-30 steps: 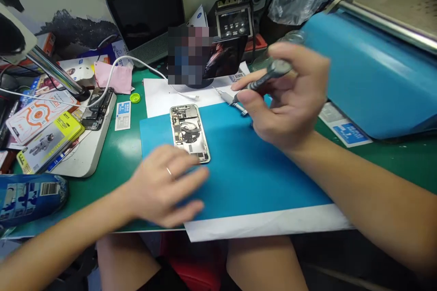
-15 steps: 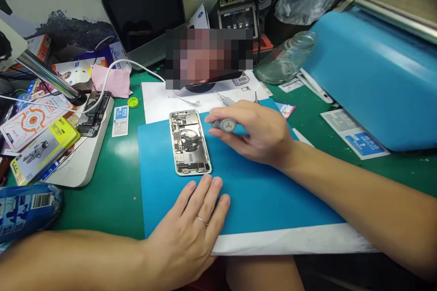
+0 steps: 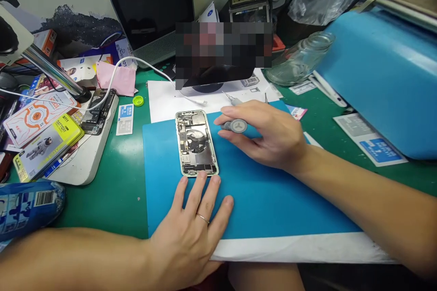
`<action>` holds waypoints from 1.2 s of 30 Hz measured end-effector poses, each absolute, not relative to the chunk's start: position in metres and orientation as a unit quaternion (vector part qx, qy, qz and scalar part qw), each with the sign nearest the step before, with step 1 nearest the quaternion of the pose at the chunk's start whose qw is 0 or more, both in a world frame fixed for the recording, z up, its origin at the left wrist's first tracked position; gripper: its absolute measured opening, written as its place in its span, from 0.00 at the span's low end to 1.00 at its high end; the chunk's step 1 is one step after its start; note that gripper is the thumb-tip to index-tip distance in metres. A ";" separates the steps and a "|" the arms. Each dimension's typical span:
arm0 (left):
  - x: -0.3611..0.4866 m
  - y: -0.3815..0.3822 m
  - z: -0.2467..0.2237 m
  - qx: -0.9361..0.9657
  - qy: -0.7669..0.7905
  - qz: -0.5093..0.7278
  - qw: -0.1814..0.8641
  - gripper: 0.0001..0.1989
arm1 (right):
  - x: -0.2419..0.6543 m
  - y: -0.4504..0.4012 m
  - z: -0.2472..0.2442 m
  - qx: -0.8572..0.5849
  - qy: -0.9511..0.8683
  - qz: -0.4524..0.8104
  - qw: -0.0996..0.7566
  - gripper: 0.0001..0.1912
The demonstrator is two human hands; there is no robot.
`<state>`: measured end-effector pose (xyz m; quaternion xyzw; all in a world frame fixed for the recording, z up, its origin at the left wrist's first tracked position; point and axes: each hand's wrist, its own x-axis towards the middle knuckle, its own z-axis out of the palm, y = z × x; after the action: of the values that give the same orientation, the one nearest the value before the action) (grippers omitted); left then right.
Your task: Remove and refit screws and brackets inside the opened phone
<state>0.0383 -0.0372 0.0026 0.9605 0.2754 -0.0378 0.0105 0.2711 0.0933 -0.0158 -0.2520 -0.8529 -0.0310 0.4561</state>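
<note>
An opened phone (image 3: 197, 143) with its inner boards showing lies on the blue mat (image 3: 266, 200). My left hand (image 3: 194, 218) rests palm down at the near edge of the mat, fingers spread, holding nothing. Its middle fingertips reach the phone's bottom edge. To the right of the phone, my right hand (image 3: 269, 134) pinches a grey screwdriver (image 3: 235, 125) between thumb and fingers. The screwdriver's round cap, marked with a Y shape, faces me; its tip is hidden. Past this hand lies another thin-tipped tool (image 3: 232, 98), partly covered.
At left, battery boxes (image 3: 48, 148) and a second opened phone (image 3: 99, 111) sit on a white device (image 3: 97, 157). A white cable (image 3: 143, 60) runs across the back. Behind stand a dark screen (image 3: 153, 7) and a glass jar (image 3: 300, 61). A blue roll (image 3: 382, 82) lies right.
The fingers of my left hand have spread and moved up to the phone's bottom edge. My right hand keeps its grip on the screwdriver. The whole view has shifted slightly.
</note>
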 end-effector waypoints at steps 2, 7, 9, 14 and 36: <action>0.039 -0.037 0.003 0.961 0.274 -0.039 0.015 0.42 | 0.272 0.093 -0.016 -0.256 -0.852 -0.027 0.455 0.39; 0.038 -0.037 0.003 0.963 0.267 -0.044 0.019 0.43 | 0.271 0.093 -0.017 -0.260 -0.855 -0.019 0.448 0.43; 0.038 -0.036 0.004 0.964 0.262 -0.045 0.017 0.43 | 0.269 0.093 -0.019 -0.266 -0.852 -0.010 0.451 0.44; 0.038 -0.035 0.005 0.967 0.250 -0.047 0.009 0.43 | 0.266 0.093 -0.019 -0.246 -0.855 -0.013 0.457 0.43; 0.038 -0.032 0.007 0.971 0.233 -0.048 0.014 0.42 | 0.267 0.092 -0.015 -0.281 -0.854 -0.021 0.437 0.34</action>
<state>0.0378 -0.0319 0.0074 0.9712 0.2329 -0.0478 0.0141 0.2666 0.0923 -0.0147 -0.2812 -0.8542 -0.0209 0.4369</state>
